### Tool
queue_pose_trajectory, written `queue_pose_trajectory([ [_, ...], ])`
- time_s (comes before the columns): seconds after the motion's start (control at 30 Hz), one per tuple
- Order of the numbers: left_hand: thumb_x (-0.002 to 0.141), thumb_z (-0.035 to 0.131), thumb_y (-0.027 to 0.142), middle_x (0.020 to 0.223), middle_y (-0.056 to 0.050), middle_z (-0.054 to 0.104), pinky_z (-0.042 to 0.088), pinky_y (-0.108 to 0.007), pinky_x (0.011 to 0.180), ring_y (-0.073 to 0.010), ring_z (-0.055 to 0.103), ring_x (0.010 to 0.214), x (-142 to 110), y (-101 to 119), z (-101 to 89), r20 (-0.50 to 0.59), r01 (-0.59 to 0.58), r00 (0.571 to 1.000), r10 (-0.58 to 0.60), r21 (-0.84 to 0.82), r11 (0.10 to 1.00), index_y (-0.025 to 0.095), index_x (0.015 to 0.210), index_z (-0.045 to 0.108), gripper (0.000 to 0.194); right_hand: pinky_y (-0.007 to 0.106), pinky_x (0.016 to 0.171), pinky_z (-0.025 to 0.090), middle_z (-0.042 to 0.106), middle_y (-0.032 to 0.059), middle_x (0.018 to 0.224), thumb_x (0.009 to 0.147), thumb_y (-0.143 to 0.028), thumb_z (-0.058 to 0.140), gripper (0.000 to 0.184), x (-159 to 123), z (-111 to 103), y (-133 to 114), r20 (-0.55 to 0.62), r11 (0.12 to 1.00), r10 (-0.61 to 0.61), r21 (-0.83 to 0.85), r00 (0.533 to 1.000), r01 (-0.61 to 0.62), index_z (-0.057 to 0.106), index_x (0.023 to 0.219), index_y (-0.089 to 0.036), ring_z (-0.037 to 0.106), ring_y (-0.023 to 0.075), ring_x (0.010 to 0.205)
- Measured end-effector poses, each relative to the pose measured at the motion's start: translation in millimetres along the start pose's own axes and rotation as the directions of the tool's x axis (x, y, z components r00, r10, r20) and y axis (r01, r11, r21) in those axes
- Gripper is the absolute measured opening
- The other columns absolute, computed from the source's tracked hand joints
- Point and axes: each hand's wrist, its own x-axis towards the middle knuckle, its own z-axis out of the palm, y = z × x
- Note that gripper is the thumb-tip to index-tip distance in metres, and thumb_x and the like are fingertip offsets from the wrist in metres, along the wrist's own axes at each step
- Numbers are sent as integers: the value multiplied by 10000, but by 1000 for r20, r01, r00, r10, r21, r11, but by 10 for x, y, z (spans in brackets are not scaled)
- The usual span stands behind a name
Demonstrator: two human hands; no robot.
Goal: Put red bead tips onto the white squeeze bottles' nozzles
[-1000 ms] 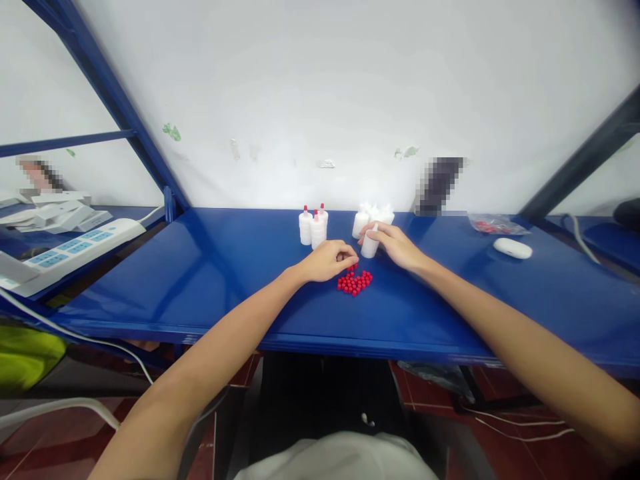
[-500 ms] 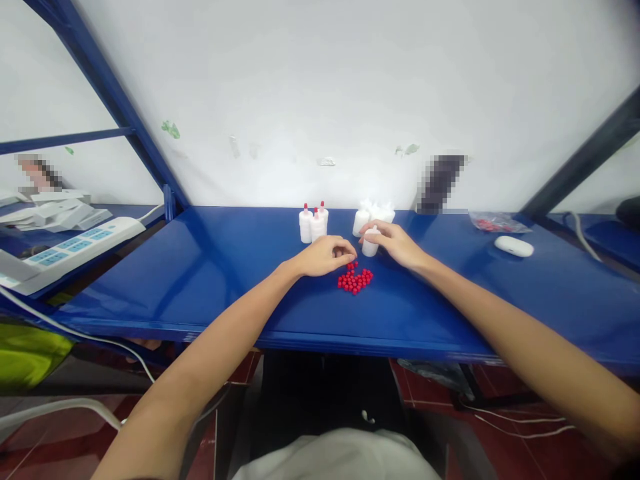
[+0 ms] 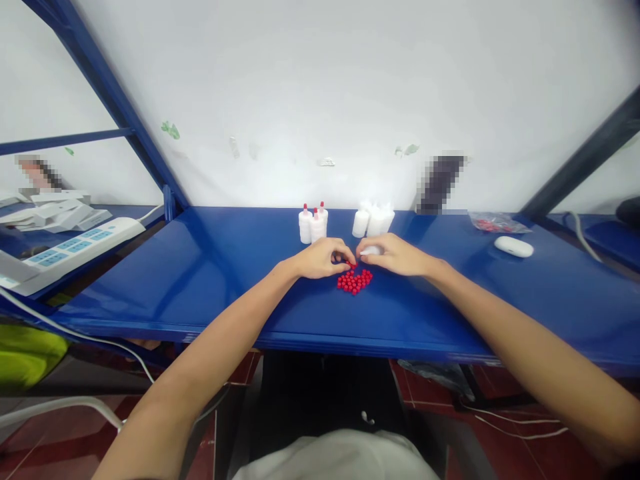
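Observation:
A small heap of red caps point(image 3: 355, 281) lies on the blue shelf point(image 3: 240, 280). My left hand point(image 3: 323, 258) is curled just left of the heap, its fingertips pinched on a red cap at the heap's upper edge. My right hand point(image 3: 395, 254) is closed round a small white bottle point(image 3: 371, 251) and holds it close to the left fingertips. Behind stand three white bottles with red caps point(image 3: 313, 224) and a group of uncapped white bottles point(image 3: 373, 219).
A white case point(image 3: 513, 247) and a clear bag of red caps point(image 3: 495, 223) lie at the right. A white power strip point(image 3: 70, 249) and boxes sit on the left shelf. A white wall closes the back; blue frame struts slant at both sides.
My right hand has drawn the white bottle forward, away from the uncapped group, and tipped it toward my left fingertips. The left hand stays at the heap of caps.

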Motion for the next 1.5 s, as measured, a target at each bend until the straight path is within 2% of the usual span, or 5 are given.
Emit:
queue_pose_trajectory([
  [0.17, 818, 641, 196, 923, -46, 625, 488, -271, 758, -126, 569, 763, 13, -9, 29, -18, -7, 1000, 8, 50, 999, 202, 974, 746, 188, 295, 697, 426, 713, 30, 844, 831, -282, 562, 164, -3, -11, -54, 39, 994, 22, -111, 999, -17, 700, 880, -208, 612, 194, 740],
  [0.73, 831, 663, 261, 886, -36, 624, 456, -265, 712, -121, 525, 726, 32, 7, 105, -108, 14, 994, -9, 43, 999, 175, 898, 718, 123, 345, 787, 441, 701, 66, 968, 901, -363, 538, 218, 15, 54, 70, 11, 985, -34, -169, 999, 35, 692, 965, -222, 624, 239, 884],
  [1.0, 849, 641, 331, 940, -43, 649, 469, -256, 702, -108, 566, 726, 35, -28, 111, -219, 60, 971, -94, -157, 986, 158, 919, 705, 197, 347, 780, 445, 697, 68, 928, 890, -388, 566, 229, 24, 89, 66, -33, 989, -33, -144, 999, 28, 704, 961, -219, 618, 234, 848],
  [1.2, 830, 630, 285, 817, -23, 652, 459, -234, 662, -95, 549, 682, 45, -23, 114, -275, 88, 948, -159, -251, 964, 129, 880, 659, 167, 363, 814, 454, 707, 75, 977, 902, -430, 557, 278, 28, 99, 39, -52, 995, -46, -94, 998, 40, 704, 1009, -219, 628, 242, 883],
  [1.5, 795, 661, 254, 783, -29, 661, 496, -226, 648, -85, 585, 661, 72, 50, 117, -408, 4, 895, -182, -400, 916, 122, 878, 645, 157, 355, 785, 444, 720, 58, 1026, 949, -407, 459, 297, 30, 97, -13, -226, 990, 27, -126, 974, -57, 668, 1073, -237, 635, 245, 870],
])
